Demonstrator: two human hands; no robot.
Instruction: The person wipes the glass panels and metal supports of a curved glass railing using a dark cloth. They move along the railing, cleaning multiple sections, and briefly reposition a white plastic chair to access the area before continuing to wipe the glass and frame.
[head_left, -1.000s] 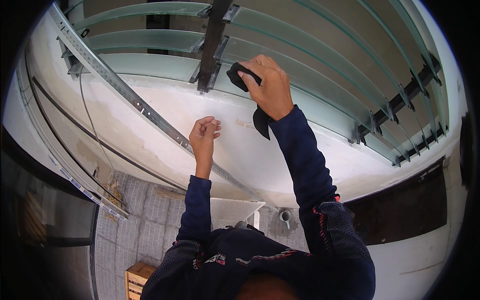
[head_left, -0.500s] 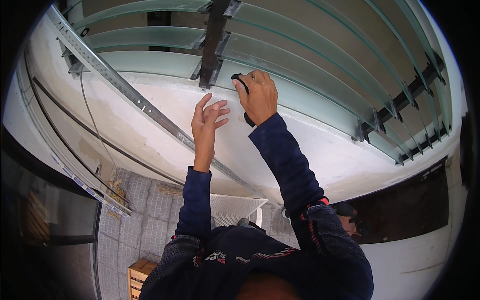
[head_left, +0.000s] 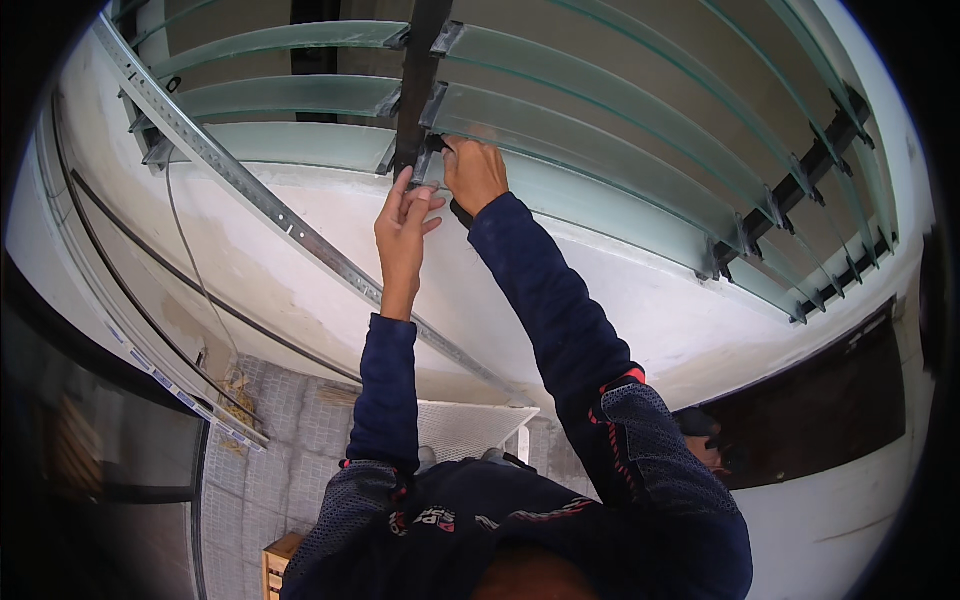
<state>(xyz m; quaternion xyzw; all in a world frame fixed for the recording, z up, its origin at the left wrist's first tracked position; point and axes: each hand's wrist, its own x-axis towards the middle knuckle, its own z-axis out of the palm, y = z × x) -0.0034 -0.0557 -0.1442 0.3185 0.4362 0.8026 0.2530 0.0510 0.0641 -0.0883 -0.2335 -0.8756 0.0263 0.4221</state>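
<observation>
Black cloth in the right grip, beside the foot of the louvre window's dark post

The right grip (head_left: 477, 175) is clenched on a black cloth (head_left: 460, 213), part of it showing at the fingertips and another part hanging below the palm, near the wrist. Just to its left, the left grip (head_left: 402, 238) reaches up with the index finger raised and the other fingers loosely bent; whether it pinches anything cannot be told. Its index fingertip lies over the lower end of the dark post (head_left: 418, 80), though contact is unclear.

The post rises above both grips, with dark clips (head_left: 433, 105) along its side. To the right of the right grip stretch the frosted glass slats (head_left: 590, 175) of the window, and more slats lie to the upper left of the left grip. Left of the left grip, a perforated metal rail (head_left: 290, 225) slants down, passing behind that forearm. Below both grips is the pale wall (head_left: 500, 290); farther down lie a white mesh platform (head_left: 465, 425) and grey paving (head_left: 285, 430).
</observation>
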